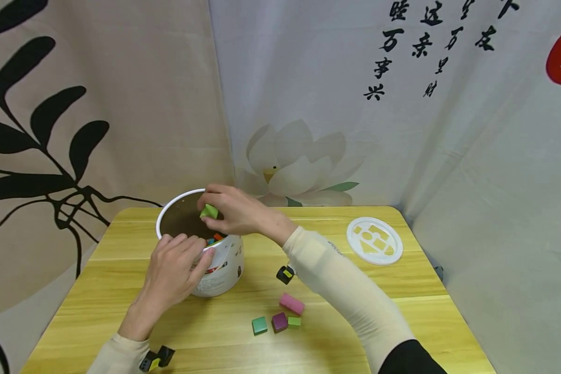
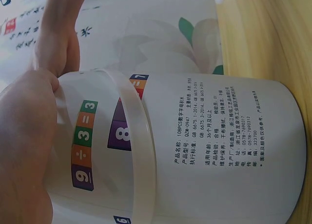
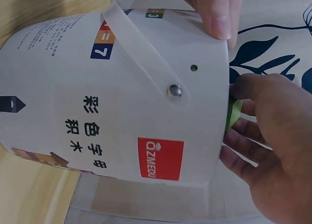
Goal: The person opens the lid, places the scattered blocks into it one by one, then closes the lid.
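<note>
A white cylindrical bucket (image 1: 222, 270) with printed number blocks and a carry strap (image 2: 139, 151) stands on the table, its top uncovered. At the near side of its rim, my left hand (image 1: 175, 262) grips the edge, with fingers over the rim and thumb on the outside. My right hand (image 1: 236, 210) pinches a light green block (image 1: 209, 211) at the bucket's mouth. In the right wrist view the same green block (image 3: 234, 114) shows partly between fingers and rim. A few coloured blocks (image 1: 218, 237) are visible inside the bucket; the rest of its contents is hidden.
On the table (image 1: 336, 343), right of the bucket and nearer me, lie a pink block (image 1: 292, 304), a purple block (image 1: 279, 322), a teal block (image 1: 259, 325) and a small green block (image 1: 294, 322). A white lid with shaped holes (image 1: 354, 240) lies at the back right. Printed curtains hang behind.
</note>
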Available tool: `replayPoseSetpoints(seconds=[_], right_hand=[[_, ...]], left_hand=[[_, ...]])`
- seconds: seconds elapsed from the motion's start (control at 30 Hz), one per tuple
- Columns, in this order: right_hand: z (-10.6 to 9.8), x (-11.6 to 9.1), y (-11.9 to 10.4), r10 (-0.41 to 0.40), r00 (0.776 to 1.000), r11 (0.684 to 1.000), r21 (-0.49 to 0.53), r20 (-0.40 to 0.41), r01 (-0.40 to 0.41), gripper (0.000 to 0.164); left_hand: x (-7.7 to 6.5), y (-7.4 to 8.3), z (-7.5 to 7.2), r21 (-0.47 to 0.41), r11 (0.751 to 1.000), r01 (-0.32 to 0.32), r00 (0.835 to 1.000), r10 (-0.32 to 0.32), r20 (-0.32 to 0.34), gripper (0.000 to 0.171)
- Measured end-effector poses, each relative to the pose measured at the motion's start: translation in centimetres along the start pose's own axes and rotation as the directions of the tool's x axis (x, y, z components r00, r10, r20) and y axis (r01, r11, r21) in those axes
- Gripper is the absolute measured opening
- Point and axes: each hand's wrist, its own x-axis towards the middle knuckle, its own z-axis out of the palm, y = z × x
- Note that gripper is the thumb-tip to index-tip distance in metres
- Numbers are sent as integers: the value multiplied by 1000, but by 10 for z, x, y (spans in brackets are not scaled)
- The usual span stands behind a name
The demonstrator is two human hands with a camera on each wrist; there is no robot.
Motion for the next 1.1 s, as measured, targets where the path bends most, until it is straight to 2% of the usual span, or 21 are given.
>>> replayPoseSetpoints(seconds=[0.17, 0.43, 0.8, 1.1], right_hand=[[3, 4, -3, 17, 999, 1000, -21, 28, -17, 28], [7, 4, -4, 22, 997, 997, -70, 80, -16, 48], [13, -4, -4, 66, 993, 988, -145, 94, -52, 72], [13, -17, -2, 115, 985, 983, -157, 130, -94, 80]], left_hand=[[0, 0, 1, -3, 1000, -4, 1000, 4, -5, 35], [0, 0, 1, 11, 1000, -16, 1000, 16, 0, 36], [-1, -1, 1, 8, 1000, -8, 1000, 8, -12, 36], [-2, -1, 2, 4, 1000, -20, 999, 20, -35, 35]])
